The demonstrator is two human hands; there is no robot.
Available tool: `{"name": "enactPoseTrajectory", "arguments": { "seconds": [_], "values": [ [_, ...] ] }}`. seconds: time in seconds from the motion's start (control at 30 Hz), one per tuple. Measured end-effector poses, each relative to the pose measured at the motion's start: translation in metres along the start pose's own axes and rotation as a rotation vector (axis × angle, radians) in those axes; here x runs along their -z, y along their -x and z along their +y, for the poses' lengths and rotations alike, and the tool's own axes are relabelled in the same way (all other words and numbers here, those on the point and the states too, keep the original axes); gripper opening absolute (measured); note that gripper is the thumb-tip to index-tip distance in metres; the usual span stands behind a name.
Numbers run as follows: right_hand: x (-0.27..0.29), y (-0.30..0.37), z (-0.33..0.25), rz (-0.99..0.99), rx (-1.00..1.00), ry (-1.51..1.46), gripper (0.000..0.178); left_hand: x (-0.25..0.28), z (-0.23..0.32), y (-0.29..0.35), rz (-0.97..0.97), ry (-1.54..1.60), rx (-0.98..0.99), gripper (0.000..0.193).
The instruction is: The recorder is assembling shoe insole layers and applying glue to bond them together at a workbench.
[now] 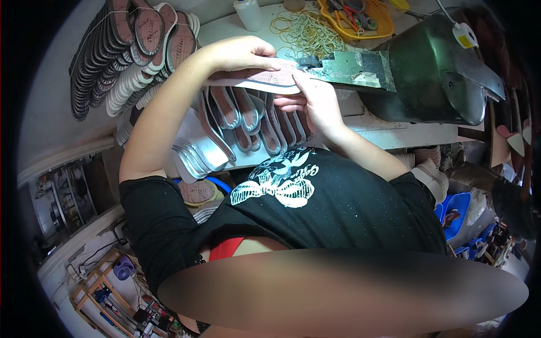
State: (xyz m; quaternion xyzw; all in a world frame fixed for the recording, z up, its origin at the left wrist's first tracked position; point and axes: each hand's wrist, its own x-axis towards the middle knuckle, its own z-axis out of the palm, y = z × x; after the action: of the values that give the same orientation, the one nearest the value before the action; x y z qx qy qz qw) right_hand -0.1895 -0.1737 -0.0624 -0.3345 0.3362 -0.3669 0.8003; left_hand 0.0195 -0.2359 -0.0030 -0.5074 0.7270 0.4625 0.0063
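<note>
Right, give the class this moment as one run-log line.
left grip: holding pink sole | right grip: at its edge | right side: green machine

Sole point(262, 79) left of machine point(425, 76), stacked soles point(110, 59) farther left, tools point(349, 19) in basket point(385, 21) behind.

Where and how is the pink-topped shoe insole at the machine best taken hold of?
Probably pinch the pink-topped shoe insole by its left part, coming from the left, thumb on top and fingers beneath. It is long, flat and thin, offering an edge to pinch, and its right end sits by the green machine, where access looks tighter.
</note>
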Motion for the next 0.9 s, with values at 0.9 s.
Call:
{"name": "enactPoseTrajectory", "arguments": {
  "seconds": [0.9],
  "values": [
    [0.011, 0.001, 0.006, -0.016, 0.102, 0.027, 0.028, -0.071, 0.016, 0.021, 0.414, 0.555, 0.262, 0.035]
  ]
}}
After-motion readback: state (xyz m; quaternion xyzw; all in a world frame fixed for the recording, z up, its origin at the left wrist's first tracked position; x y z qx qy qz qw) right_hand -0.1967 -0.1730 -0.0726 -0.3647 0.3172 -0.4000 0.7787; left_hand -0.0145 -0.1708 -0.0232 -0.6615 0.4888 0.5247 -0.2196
